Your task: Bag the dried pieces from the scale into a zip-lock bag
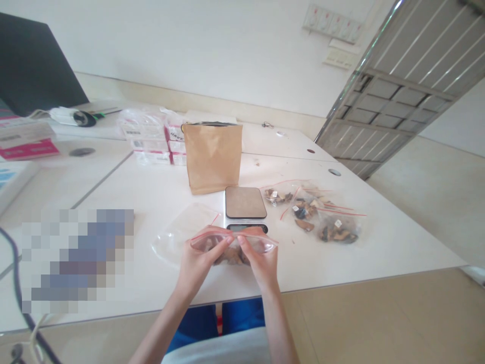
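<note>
Zip bag (235, 245), long axis left–right, pinched shut-handed by left hand (199, 260) and right hand (261, 263) above the surface's (341, 263) near edge; scale (245, 205) just behind.

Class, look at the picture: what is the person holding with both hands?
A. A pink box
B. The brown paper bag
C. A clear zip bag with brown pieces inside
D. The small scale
C: the left hand and right hand pinch the red-lined top edge of a clear zip bag with brown pieces inside, just in front of the small scale, while the brown paper bag stands untouched behind it.
</note>
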`<state>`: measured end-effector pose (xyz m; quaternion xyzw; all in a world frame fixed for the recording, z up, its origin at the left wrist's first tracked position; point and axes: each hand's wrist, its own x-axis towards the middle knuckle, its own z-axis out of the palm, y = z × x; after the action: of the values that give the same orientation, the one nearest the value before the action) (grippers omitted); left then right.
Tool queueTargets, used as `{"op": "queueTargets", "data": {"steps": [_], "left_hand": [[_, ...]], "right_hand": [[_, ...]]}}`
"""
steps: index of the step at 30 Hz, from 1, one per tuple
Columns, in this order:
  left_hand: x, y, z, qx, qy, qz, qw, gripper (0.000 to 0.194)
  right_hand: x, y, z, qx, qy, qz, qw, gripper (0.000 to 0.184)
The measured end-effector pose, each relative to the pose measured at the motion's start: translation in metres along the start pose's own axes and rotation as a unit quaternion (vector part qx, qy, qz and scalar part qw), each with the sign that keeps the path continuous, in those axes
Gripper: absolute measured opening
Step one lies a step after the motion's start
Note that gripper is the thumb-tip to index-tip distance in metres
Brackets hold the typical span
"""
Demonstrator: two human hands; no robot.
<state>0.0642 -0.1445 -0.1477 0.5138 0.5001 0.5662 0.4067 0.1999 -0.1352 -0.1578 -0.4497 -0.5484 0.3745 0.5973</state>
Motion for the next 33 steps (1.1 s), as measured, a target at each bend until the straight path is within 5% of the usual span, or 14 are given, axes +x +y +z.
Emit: {"op": "queueTargets", "data": {"steps": [8,18,21,25,29,33], "left_hand": [[-0.004,-0.001,0.000,0.004,0.001,0.015,1.000,0.019],[-0.003,-0.004,0.015,-0.001,0.070,0.088,0.994,0.013],[0.002,0.000,0.015,-0.015,0.076,0.038,0.996,0.018],[0.012,0.010,0.015,-0.086,0.012,-0.071,0.994,0.036],[0.016,0.014,0.025,-0.175,-0.102,-0.168,0.965,0.045],[0.012,0.013,0.027,-0.092,-0.170,-0.144,0.971,0.059]], "right_hand": [[0.001,-0.003,0.000,0.035,-0.032,0.045,0.998,0.015],[0.004,-0.007,0.012,0.011,0.055,-0.052,0.997,0.015],[0.006,-0.005,0.005,0.019,0.021,-0.028,0.999,0.024],[0.010,0.003,-0.013,0.050,-0.003,0.077,0.996,0.058],[0.012,0.005,-0.030,0.030,0.034,0.112,0.993,0.065],[0.013,0.003,-0.061,0.050,0.042,0.154,0.986,0.065]]}}
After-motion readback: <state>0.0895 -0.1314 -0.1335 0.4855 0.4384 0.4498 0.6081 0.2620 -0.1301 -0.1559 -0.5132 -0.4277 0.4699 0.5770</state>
